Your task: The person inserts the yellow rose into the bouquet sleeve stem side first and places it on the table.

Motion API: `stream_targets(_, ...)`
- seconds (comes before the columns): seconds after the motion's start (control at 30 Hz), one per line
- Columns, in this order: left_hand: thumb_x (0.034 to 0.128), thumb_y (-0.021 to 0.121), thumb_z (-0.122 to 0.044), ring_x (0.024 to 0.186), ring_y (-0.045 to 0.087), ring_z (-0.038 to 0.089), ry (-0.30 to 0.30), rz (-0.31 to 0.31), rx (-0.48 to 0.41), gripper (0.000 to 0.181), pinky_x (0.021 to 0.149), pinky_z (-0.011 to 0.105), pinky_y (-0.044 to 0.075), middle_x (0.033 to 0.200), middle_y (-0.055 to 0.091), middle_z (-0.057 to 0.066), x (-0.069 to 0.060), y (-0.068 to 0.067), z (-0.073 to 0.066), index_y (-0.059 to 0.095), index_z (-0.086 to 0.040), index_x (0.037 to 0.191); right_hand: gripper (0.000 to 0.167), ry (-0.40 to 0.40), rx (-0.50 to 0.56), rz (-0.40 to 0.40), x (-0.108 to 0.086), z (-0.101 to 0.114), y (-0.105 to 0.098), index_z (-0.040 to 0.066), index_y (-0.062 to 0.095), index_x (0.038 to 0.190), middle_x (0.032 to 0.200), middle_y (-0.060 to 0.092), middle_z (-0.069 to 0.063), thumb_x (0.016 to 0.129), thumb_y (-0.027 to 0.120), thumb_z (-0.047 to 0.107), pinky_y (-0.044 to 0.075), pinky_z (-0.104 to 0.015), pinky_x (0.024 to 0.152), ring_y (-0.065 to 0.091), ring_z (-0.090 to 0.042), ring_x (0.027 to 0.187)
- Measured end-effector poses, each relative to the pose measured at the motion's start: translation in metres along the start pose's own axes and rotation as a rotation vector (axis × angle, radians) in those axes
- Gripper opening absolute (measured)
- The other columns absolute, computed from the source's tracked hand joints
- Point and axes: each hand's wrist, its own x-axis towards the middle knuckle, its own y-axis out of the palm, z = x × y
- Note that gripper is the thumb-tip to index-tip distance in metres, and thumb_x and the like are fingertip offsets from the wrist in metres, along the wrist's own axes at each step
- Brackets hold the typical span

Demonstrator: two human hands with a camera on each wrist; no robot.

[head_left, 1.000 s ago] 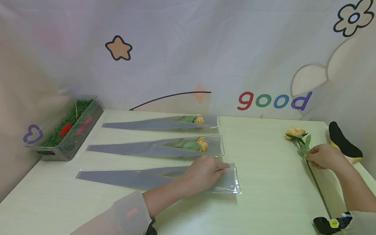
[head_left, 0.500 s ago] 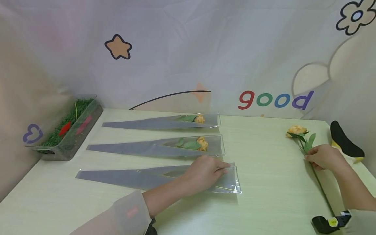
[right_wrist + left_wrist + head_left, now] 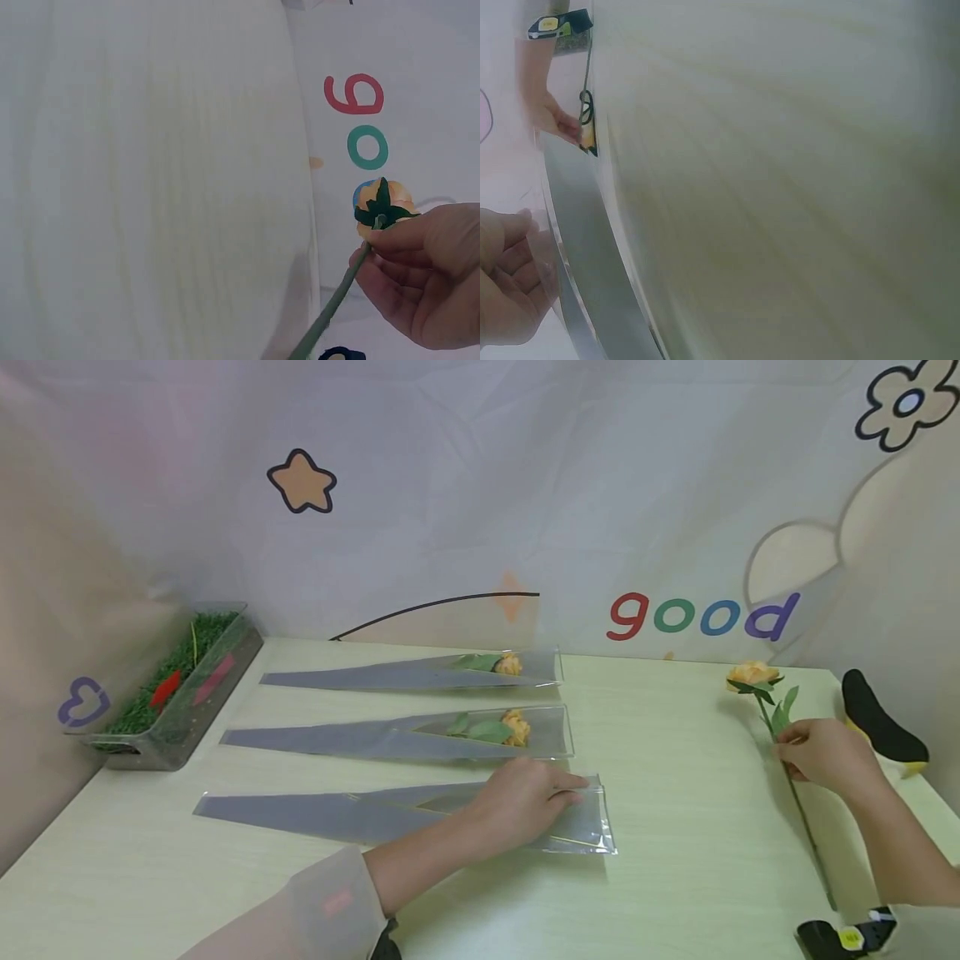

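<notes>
My left hand pinches the open-end film of the nearest clear-and-grey flower sleeve, which lies on the table. In the left wrist view, that hand has its thumb and curled fingers at the film's edge. At the right, my right hand pinches the green stem of a peach-yellow rose just below its leaves. The bloom points away from me, and the stem slants down toward the near right. The right wrist view shows the rose's green sepals and the thumb on the stem.
Two more sleeves, the middle one and the far one, each contain a yellow rose. A clear box with green artificial grass and a red piece stands at the left. A black-and-yellow shape shows at the right table edge.
My right hand and the rose first shift slightly right, then move up and back left, and the stem's lower end now shows. My left hand and the sleeves stay where they were.
</notes>
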Motion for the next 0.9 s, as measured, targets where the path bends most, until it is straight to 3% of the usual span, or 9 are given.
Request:
stream_targets(0.23, 0.0892, 0.063, -0.015, 0.044, 0.021, 0.002, -0.013, 0.007, -0.006, 0.022, 0.044, 0.016, 0.026, 0.1, 0.068, 0.002, -0.001, -0.001, 0.0, 0.07, -0.011, 0.109, 0.028, -0.033, 0.024, -0.226, -0.012, 0.027, 0.001, -0.008, 0.055, 0.101, 0.073, 0.067, -0.008, 0.087, 0.061, 0.016, 0.033, -0.038, 0.063, 0.059, -0.014, 0.059)
stream_targets(0.37, 0.0891, 0.063, -0.014, 0.046, 0.021, 0.002, -0.007, 0.0, -0.005, 0.021, 0.044, 0.015, 0.026, 0.097, 0.069, 0.002, 0.0, -0.001, 0.001, 0.071, -0.01, 0.108, 0.038, -0.036, 0.028, -0.312, -0.016, 0.04, 0.003, -0.009, 0.051, 0.112, 0.072, 0.067, -0.008, 0.086, 0.064, 0.016, 0.034, -0.042, 0.066, 0.059, -0.017, 0.059)
stream_targets(0.47, 0.0888, 0.063, -0.014, 0.047, 0.022, 0.002, 0.004, -0.008, -0.001, 0.02, 0.044, 0.015, 0.026, 0.095, 0.07, 0.003, 0.0, -0.001, 0.001, 0.071, -0.01, 0.107, 0.039, -0.037, 0.032, -0.357, -0.019, 0.048, 0.005, -0.012, 0.054, 0.116, 0.072, 0.068, -0.011, 0.088, 0.061, 0.015, 0.036, -0.043, 0.067, 0.063, -0.024, 0.064)
stream_targets(0.6, 0.0889, 0.063, -0.014, 0.047, 0.023, 0.002, 0.001, -0.004, -0.007, 0.02, 0.046, 0.014, 0.029, 0.096, 0.07, 0.002, -0.001, -0.001, 0.001, 0.071, -0.01, 0.107, 0.033, -0.021, 0.058, -0.418, -0.021, 0.055, 0.009, -0.009, 0.062, 0.109, 0.086, 0.068, -0.02, 0.091, 0.057, 0.019, 0.035, -0.037, 0.062, 0.063, -0.034, 0.08)
stream_targets(0.73, 0.089, 0.063, -0.015, 0.046, 0.023, 0.001, -0.008, 0.001, -0.018, 0.021, 0.047, 0.014, 0.03, 0.098, 0.069, 0.002, -0.001, 0.0, 0.001, 0.071, -0.01, 0.108, 0.03, -0.02, 0.091, -0.457, -0.024, 0.058, 0.01, -0.006, 0.065, 0.103, 0.094, 0.065, -0.024, 0.092, 0.057, 0.021, 0.033, -0.044, 0.067, 0.056, -0.04, 0.088)
stream_targets(0.83, 0.0892, 0.063, -0.015, 0.044, 0.021, 0.001, -0.015, 0.005, -0.025, 0.021, 0.044, 0.015, 0.027, 0.09, 0.07, 0.002, -0.001, 0.0, 0.001, 0.071, -0.01, 0.108, 0.03, -0.018, 0.137, -0.459, -0.026, 0.06, 0.009, -0.005, 0.065, 0.102, 0.09, 0.067, -0.021, 0.092, 0.058, 0.023, 0.035, -0.042, 0.069, 0.059, -0.031, 0.08)
stream_targets(0.9, 0.0891, 0.063, -0.015, 0.044, 0.02, 0.001, -0.019, 0.006, -0.026, 0.021, 0.043, 0.016, 0.026, 0.087, 0.071, 0.002, -0.001, 0.001, 0.001, 0.071, -0.011, 0.108, 0.032, -0.017, 0.19, -0.442, -0.028, 0.062, 0.007, -0.004, 0.065, 0.103, 0.082, 0.069, -0.011, 0.092, 0.058, 0.025, 0.041, -0.035, 0.066, 0.06, -0.02, 0.072)
